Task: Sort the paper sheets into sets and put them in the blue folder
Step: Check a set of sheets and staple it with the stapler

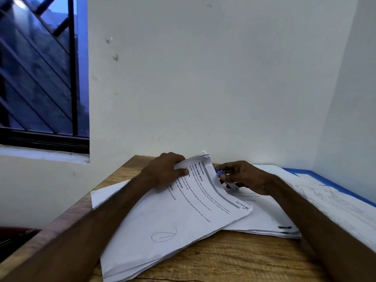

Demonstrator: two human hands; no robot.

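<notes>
A stack of printed white paper sheets lies on the wooden desk. My left hand pinches the far corner of its top sheets and lifts them, so they curl upward. My right hand grips a small blue and silver stapler right beside that lifted corner. A second pile of sheets lies under and to the right of the first. More printed sheets rest on the blue folder, which lies open along the right wall. Only the folder's blue edge shows.
The desk stands in a corner, with white walls behind and at the right. A barred window is at the upper left. The desk's left edge drops off toward a dark red object below.
</notes>
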